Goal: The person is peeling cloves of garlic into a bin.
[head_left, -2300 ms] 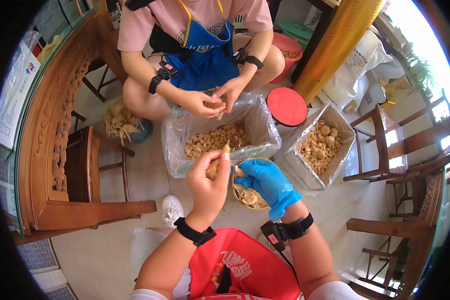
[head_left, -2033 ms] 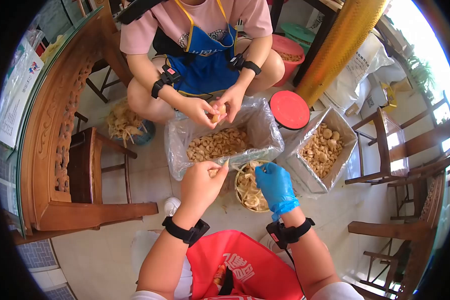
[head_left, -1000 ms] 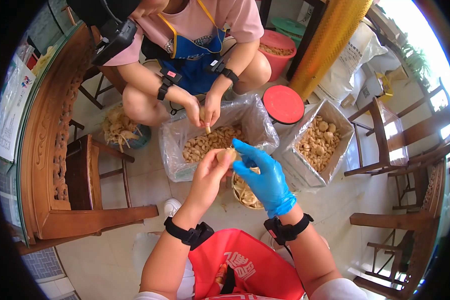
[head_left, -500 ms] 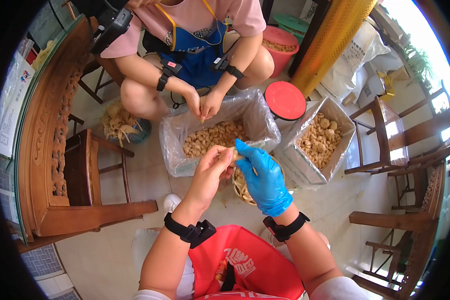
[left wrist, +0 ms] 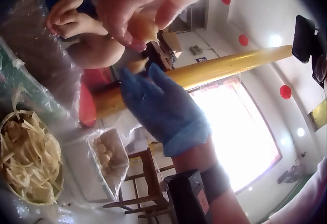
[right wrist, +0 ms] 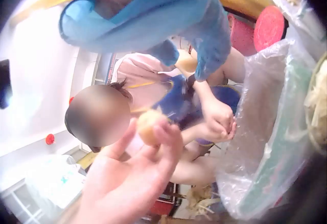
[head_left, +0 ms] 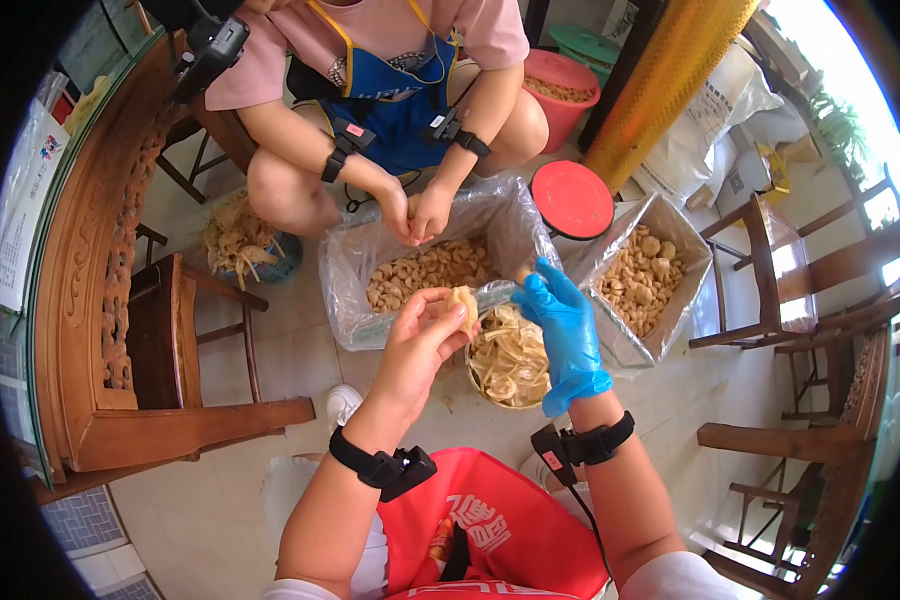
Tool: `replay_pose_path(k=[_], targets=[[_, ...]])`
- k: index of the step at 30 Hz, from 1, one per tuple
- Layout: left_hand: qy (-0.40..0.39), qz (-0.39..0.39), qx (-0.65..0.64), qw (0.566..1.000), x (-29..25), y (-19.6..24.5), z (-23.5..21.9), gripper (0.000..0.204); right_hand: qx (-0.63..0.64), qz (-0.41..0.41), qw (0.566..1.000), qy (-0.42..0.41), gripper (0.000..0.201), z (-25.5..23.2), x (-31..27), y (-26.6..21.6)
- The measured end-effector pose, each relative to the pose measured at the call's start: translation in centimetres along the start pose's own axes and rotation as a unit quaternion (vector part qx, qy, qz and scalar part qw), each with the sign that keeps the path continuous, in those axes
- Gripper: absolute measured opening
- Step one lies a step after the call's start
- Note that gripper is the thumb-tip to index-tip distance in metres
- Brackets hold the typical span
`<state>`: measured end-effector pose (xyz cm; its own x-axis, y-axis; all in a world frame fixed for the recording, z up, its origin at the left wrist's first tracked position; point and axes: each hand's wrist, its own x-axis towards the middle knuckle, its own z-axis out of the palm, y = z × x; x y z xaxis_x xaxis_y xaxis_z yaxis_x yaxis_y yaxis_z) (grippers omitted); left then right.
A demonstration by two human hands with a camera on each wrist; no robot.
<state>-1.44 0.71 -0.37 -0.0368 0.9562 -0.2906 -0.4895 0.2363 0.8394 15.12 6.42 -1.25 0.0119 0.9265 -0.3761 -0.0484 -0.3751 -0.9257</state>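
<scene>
My bare left hand [head_left: 415,345] pinches a pale yellow lump [head_left: 462,306] between thumb and fingers. Its rounded, fleshy surface shows in the right wrist view; its kind is unclear. My right hand [head_left: 567,335], in a blue glove, is apart from it on the right. A small pale tan piece [left wrist: 137,66] sticks out between its thumb and fingertips. Below both hands stands a round basket [head_left: 507,404] heaped with pale, curled peelings [head_left: 510,358]. Beyond it, a plastic-lined bin [head_left: 355,325] holds many tan, rounded pieces.
Opposite me, a person in a blue apron [head_left: 395,130] holds both hands together over the lined bin. A second lined box [head_left: 595,312] of larger tan pieces stands at right, beside a red-lidded bucket [head_left: 572,200]. Wooden chairs [head_left: 770,280] flank the area.
My gloved hand passed over the basket, came up to the lump in my left hand, and is now drawn off rightward with a small piece. The other person's hands have lowered toward the bin.
</scene>
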Motion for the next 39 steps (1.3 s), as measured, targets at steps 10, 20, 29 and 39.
replay_pose_path(k=[10, 20, 29, 39], targets=[[0.029, -0.032, -0.069, 0.997, -0.3, 0.8, 0.3, 0.021, 0.008, -0.191, 0.971, -0.142, 0.047, 1.7, -1.7, 0.0], [0.025, 0.036, -0.007, 0.999, 0.0, -0.2, 0.3, 0.032, -0.156, -0.297, 0.935, -0.113, 0.035, 2.1, -3.0, -0.1], [0.027, 0.127, 0.086, 0.988, 0.0, 0.0, 0.6, 0.035, -0.208, -0.351, 0.907, -0.104, 0.052, 1.7, -2.7, -1.2], [-0.052, 0.122, 0.181, 0.975, 0.0, -0.4, -0.2, 0.035, -0.258, -0.437, 0.849, -0.145, 0.052, 1.0, -2.3, -0.2]])
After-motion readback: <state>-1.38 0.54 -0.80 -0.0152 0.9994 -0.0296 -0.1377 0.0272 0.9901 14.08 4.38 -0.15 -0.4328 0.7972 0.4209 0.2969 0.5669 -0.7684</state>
